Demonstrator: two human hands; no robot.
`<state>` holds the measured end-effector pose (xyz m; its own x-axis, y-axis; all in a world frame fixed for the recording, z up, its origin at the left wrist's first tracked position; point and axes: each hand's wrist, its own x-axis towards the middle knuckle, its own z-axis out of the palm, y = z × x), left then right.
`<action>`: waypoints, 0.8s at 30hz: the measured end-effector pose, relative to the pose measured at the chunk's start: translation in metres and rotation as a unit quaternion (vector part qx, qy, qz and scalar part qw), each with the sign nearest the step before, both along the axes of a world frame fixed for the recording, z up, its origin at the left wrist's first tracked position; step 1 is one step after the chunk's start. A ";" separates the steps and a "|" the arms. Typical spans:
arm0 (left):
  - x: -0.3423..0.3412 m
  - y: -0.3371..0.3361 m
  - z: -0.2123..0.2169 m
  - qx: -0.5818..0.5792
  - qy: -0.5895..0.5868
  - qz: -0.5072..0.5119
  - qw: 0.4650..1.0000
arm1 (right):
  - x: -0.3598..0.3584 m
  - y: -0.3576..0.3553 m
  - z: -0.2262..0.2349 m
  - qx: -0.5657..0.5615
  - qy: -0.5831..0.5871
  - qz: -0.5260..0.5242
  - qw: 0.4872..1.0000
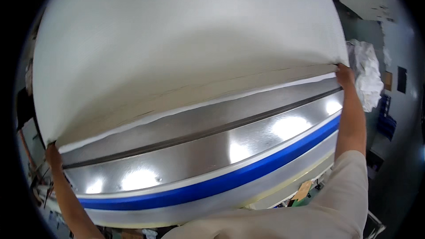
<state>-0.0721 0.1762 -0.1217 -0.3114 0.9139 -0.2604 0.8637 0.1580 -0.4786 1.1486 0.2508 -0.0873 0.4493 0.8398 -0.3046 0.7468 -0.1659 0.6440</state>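
A large white sheet [177,40] fills most of the view, stretched wide and held up above a long metal machine; its cloth looks smooth and matte, with a faint fine weave, and it sags a little along its lower hem. That hem runs in a curve from the left hand to the right hand, with a thinner white edge of cloth showing just below it.

Under the sheet lies the machine's front ledge [248,128], a broad band of polished steel that mirrors several bright lamps. A dark narrow groove runs along its length, and a glossy blue strip [221,183] borders its near edge, with a pale grey panel below that.

The right hand [344,74] is clenched on the sheet's right lower corner, fingers pinched round the hem, arm reaching out from a beige sleeve [341,194]. The left hand [53,154] grips the sheet's left lower corner, closed on the cloth, its forearm rising from the lower left.

Beyond the right hand sits a heap of crumpled white laundry [367,75], rumpled and soft. Past it, blue crates [386,119] stand on the floor, and small brown and dark rectangular patches sit on the grey wall at the right.
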 end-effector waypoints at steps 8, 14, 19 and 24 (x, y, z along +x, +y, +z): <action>0.060 -0.024 0.095 -0.088 0.105 -0.029 0.990 | -0.029 -0.006 0.080 0.080 0.127 0.051 0.987; 0.047 -0.056 0.158 -0.025 0.014 -0.043 0.999 | -0.007 -0.033 0.154 0.033 0.107 0.091 0.990; 0.059 -0.112 0.156 -0.165 0.009 -0.034 0.986 | 0.029 -0.120 0.153 -0.075 0.059 0.124 0.988; 0.040 -0.231 0.112 -0.339 0.036 -0.071 0.937 | -0.004 -0.185 0.111 -0.214 0.055 0.126 0.967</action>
